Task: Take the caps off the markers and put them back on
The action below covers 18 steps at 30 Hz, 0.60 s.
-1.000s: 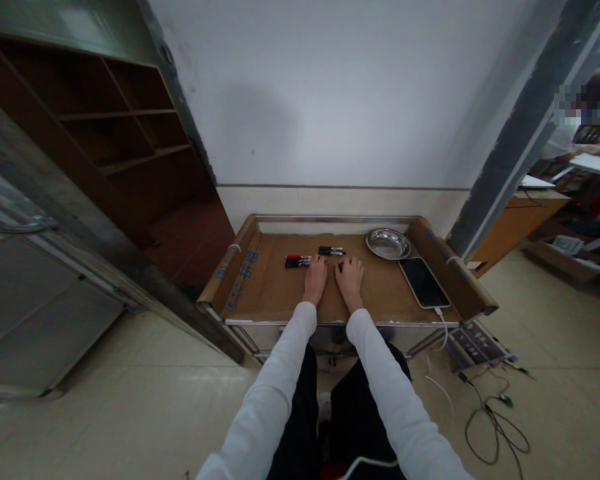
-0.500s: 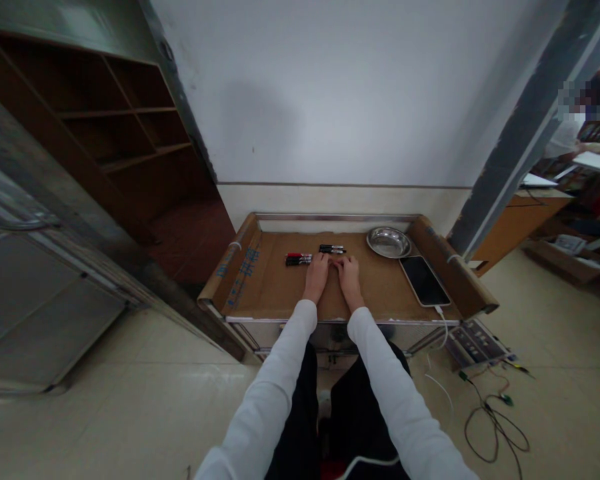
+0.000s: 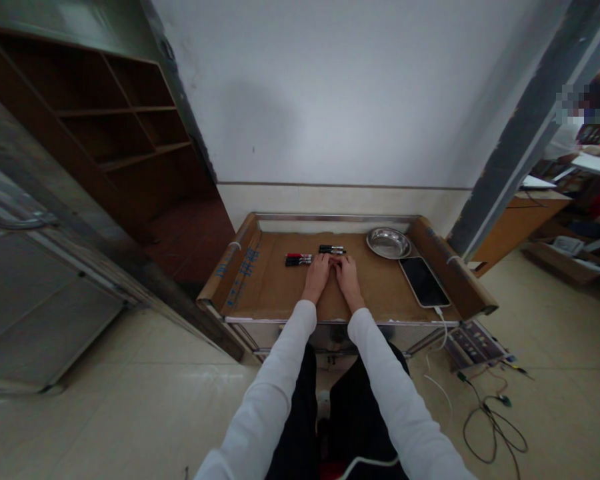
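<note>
Both my hands lie on a brown cardboard-covered table [image 3: 265, 287]. My left hand [image 3: 317, 272] rests palm down, fingers stretched toward a small group of red and black pens [image 3: 298, 259]. My right hand [image 3: 347, 273] lies flat beside it, fingertips meeting those of the left just short of two black pens [image 3: 332, 250]. Neither hand holds anything. White sleeves cover both arms.
A steel dish [image 3: 389, 243] sits at the table's back right, with a phone [image 3: 423, 281] on a white cable in front of it. A dark wooden shelf [image 3: 115, 127] stands to the left. Cables [image 3: 495, 420] and a power strip [image 3: 473, 343] lie on the floor at right. Another person [image 3: 575, 120] sits far right.
My two hands have slid closer together, so that their fingertips now touch. The pens, dish and phone have not moved.
</note>
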Each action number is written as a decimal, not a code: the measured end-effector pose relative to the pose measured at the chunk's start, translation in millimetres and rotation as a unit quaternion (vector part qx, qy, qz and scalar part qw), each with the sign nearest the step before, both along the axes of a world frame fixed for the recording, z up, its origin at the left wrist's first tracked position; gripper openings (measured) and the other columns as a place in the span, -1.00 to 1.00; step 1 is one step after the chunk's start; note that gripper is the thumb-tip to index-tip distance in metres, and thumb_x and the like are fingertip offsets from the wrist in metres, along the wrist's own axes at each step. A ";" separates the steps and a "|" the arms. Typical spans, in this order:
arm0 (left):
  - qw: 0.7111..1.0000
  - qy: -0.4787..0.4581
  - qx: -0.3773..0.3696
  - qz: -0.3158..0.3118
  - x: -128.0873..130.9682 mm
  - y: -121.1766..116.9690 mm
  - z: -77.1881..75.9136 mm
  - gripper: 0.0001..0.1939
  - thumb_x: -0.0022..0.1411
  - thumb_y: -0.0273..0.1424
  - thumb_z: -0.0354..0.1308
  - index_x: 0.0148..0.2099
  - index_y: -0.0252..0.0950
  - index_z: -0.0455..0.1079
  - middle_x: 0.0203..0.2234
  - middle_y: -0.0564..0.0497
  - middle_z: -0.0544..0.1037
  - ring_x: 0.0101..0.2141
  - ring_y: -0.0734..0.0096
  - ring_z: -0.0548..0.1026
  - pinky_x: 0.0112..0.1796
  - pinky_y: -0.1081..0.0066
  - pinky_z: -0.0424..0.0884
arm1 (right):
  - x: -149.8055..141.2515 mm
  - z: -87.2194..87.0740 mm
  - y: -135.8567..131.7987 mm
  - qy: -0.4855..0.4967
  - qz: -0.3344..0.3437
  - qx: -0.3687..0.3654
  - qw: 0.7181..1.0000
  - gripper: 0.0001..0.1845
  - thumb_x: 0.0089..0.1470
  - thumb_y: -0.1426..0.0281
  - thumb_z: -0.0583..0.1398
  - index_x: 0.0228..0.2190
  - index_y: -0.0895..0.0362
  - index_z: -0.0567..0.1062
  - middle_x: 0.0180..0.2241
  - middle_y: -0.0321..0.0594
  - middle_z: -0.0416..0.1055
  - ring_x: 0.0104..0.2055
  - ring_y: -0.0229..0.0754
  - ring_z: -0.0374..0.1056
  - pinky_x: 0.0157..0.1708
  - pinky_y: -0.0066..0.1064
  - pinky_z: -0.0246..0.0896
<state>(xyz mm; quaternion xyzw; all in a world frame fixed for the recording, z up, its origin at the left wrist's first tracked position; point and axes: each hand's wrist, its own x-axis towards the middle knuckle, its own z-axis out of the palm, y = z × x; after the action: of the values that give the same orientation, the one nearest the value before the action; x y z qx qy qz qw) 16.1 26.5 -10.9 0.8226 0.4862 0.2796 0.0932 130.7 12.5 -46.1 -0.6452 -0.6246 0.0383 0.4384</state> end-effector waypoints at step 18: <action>0.998 0.040 0.033 -0.038 2.7 3.6 1.0 -0.61 0.32 -0.39 -0.04 0.19 -0.23 0.21 0.12 -0.11 0.35 0.18 0.16 0.19 0.17 0.10 0.06 | -1.8 26.9 -18.9 0.090 -0.049 0.075 0.992 -0.72 0.23 0.42 -0.05 -0.26 0.16 0.44 -0.21 -0.08 0.33 -0.16 -0.15 0.27 -0.06 -0.30 0.18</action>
<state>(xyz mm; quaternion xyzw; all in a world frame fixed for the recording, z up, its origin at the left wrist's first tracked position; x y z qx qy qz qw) 18.8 30.0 -10.0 0.8536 0.4488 0.2582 0.0571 128.9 -6.5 -19.2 -0.6340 -0.5511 0.0277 0.5419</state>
